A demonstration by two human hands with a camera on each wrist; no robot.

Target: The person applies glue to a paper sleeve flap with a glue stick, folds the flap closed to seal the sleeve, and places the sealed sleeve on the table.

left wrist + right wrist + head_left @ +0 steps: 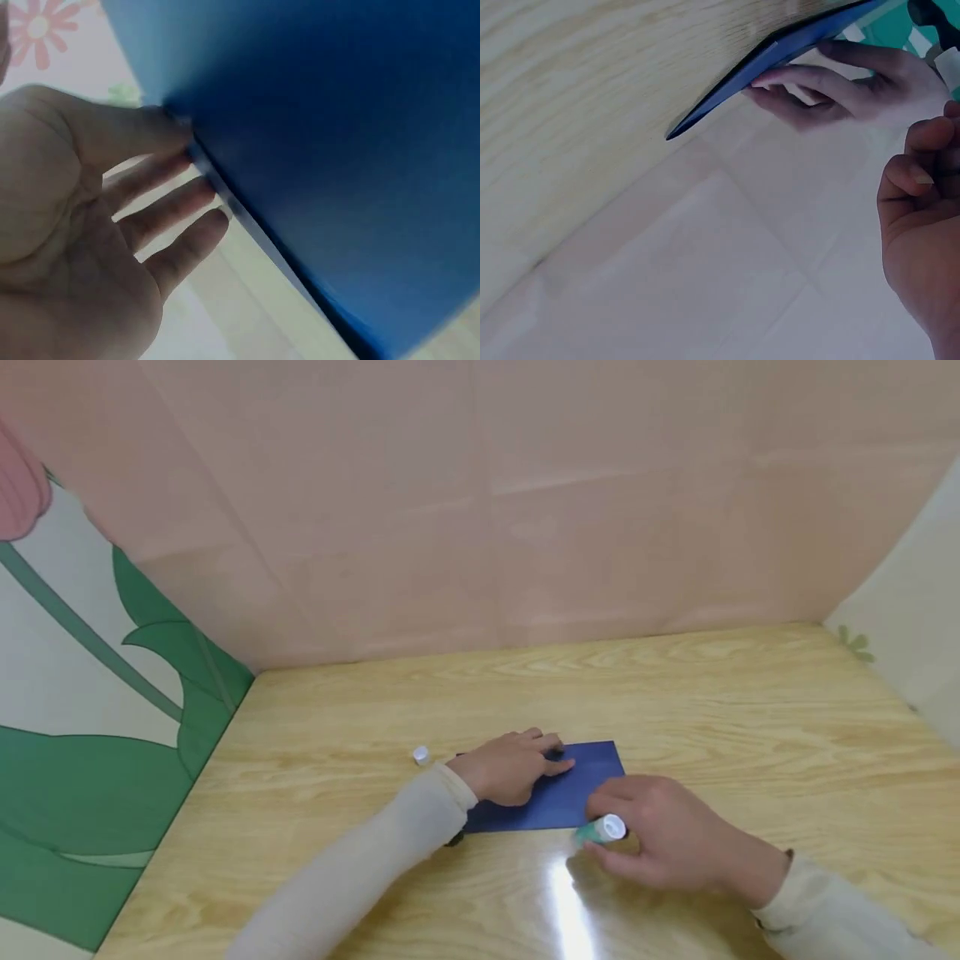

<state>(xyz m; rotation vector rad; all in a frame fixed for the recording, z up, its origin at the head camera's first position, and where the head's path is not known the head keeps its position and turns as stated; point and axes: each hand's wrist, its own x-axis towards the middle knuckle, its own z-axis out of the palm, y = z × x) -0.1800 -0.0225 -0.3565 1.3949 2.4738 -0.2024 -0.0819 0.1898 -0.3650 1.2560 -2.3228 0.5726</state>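
Note:
A dark blue sheet of paper (536,810) lies on the table, and a pale strip shows along one edge in the left wrist view. My left hand (506,768) rests on it near the far edge, its fingers fairly straight and spread. Thumb and fingertips meet the sheet's edge there. In my right hand (671,835) is a glue stick (591,832) with a green barrel, gripped between thumb and fingers by the sheet's near right corner. Its white end faces up toward me; its lower end is hidden or blurred.
A small white cap (422,756) stands on the wood-grain table (750,710), left of the sheet. A pinkish covered wall (480,527) rises behind the table, with a green leaf-patterned panel (82,785) at the left and a pale panel (915,602) at the right.

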